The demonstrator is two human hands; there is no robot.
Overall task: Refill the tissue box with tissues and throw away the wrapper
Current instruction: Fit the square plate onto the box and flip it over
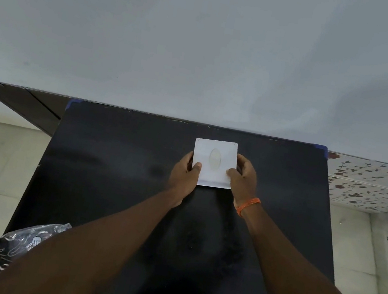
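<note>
- White square plastic tissue box (213,161) with oval top slot is set on the black rectangular table top (113,164), between both hands.
- Left hand (184,173): fingers closed on the box's left edge, thumb (196,167) laid on the top face.
- Right hand (244,178): fingers wrapped on the right edge, thumb on top; orange thread band (247,205) is worn at the wrist.
- Crumpled black-and-silver plastic wrapper (17,243) is seen well apart from the fingers, at the table's near-left edge, under the left forearm.
</note>
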